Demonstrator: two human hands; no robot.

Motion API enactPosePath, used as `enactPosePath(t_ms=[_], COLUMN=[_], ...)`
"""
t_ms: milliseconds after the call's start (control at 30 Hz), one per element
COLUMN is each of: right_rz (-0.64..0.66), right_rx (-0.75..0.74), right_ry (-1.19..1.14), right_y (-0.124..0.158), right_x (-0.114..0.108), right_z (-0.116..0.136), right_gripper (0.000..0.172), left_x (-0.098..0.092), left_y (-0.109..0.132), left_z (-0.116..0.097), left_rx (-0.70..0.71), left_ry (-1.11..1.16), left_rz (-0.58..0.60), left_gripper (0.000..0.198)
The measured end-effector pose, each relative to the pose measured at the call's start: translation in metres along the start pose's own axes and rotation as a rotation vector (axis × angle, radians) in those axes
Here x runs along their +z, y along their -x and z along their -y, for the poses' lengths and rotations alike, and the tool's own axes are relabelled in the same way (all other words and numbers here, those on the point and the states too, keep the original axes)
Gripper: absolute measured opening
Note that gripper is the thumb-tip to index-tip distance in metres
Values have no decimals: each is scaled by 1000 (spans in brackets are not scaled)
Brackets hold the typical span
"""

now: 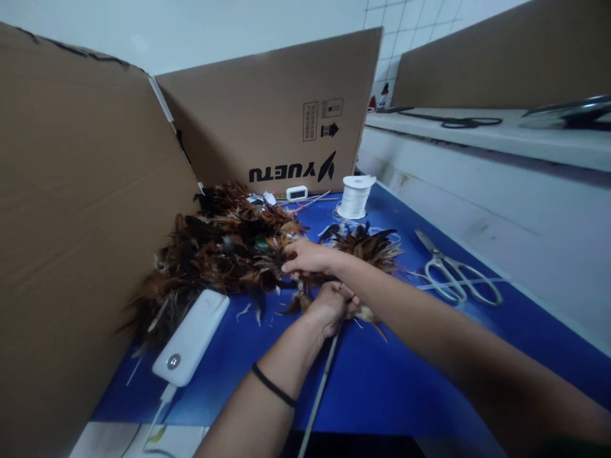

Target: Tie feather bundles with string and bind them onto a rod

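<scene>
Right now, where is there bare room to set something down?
Bare blue tabletop shows between the power bank and left forearm, between the thin stick and right forearm, and just nearer than the scissors. Crowded: the feather pile leftward and around the spool.

Feather pile (229, 248) left of spool (356, 198) and scissors (441, 256)

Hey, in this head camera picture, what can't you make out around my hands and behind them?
All in the head view:
1. Thin stick: near end cut off by the bottom edge; upper part hidden by the left hand.
2. Right hand: blur hides exactly what its fingertips touch among the brown feathers.
3. White display device: reading too small.
4. Bottle on the ledge: label too small.
</scene>
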State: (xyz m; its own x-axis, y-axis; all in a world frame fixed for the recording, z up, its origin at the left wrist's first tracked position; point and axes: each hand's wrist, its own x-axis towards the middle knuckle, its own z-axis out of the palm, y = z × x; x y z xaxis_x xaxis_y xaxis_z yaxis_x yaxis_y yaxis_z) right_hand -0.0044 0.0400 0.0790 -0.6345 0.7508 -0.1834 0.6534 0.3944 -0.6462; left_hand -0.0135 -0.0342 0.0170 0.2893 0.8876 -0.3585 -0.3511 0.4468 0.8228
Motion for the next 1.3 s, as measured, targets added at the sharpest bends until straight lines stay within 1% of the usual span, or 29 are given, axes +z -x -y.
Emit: enactPosePath(t_ms=[33,100,167,233,333,400,500,633,700,800,900,1000,1067,1167,1300], right_rz=[29,83,99,86,18,-49,-141,-217,-266,-324,-425,-550,-579,-562,-558], right_rx=[-8,-50,-117,-153,-159,-151,-147,-153,-172,-236,-282,-251,-213,-166,-121], right_ry=[-171,-493,-676,-761,-787,-773,-783,-825,-825,-808,-776,-790,-827,-880,-896], right_y=[4,12,21,29,39,43,44,47,56,81,112,132,136,133,126], right_x=[-4,-11,-18,-25,-32,-33,-31,-31,-36,-46,-49,-38,-27,-12,-3], right_z=[-1,-2,-1,1,2,1,-3,-3,-1,-3,-18,-45,-65,-85,-91], right_gripper=[9,20,33,35,23,18,17,17,17,16,17,19,21,25,25], left_x=[0,-2,-4,-5,-7,-8,-8,-10,-12,-15,-17,-17,-17,-17,-16], left_y=[1,2,2,1,0,0,0,-1,-2,-1,1,2,3,2,2], left_z=[0,-1,-2,-2,-3,-3,-4,-5,-6,-9,-13,-15,-15,-14,-13], left_rx=[23,59,63,53,51,60,63,68,64,68,76,61,52,39,14], left_ry=[-27,-61,-55,-47,-24,-4,0,17,51,105,169,201,205,200,177], left_rz=[13,35,45,58,79,94,96,118,154,196,225,239,228,217,214], left_gripper=[17,19,21,24,30,33,34,34,32,29,27,26,25,24,22])
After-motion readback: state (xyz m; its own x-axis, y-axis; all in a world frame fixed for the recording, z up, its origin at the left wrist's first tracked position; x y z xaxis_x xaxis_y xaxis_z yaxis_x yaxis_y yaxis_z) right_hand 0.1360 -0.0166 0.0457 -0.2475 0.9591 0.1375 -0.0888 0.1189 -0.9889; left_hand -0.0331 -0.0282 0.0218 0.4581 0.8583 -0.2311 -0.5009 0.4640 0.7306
